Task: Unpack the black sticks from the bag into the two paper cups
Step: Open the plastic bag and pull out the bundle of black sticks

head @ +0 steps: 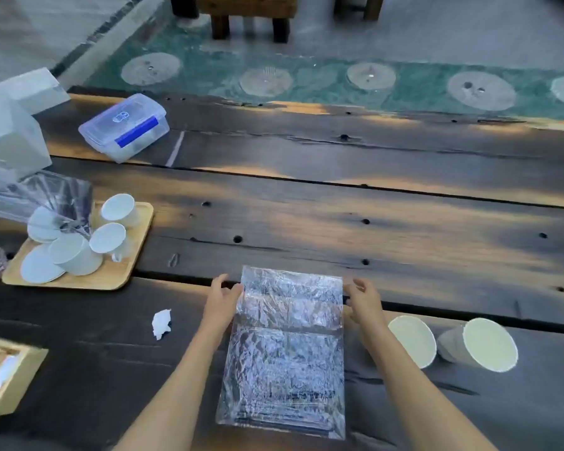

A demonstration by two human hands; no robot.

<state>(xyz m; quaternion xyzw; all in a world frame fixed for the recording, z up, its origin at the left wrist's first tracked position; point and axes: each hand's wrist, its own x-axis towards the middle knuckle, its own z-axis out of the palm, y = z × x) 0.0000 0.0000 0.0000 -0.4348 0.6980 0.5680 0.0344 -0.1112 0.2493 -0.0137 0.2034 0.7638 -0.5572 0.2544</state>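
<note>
A clear crinkled plastic bag (287, 349) lies flat on the dark wooden table in front of me, with black sticks showing dimly through its near end. My left hand (222, 301) touches the bag's far left edge, fingers curled against it. My right hand (365, 299) is at the far right corner, fingers bent on the plastic. Two white paper cups stand right of the bag: one (412, 340) beside my right forearm, the other (482, 345) further right.
A wooden tray (137, 242) with several white cups and lids sits at the left, another plastic bag behind it. A clear lidded box (124, 126) stands at the back left. A crumpled white scrap (161, 323) lies left of my forearm. A wooden box (10, 375) occupies the near left corner.
</note>
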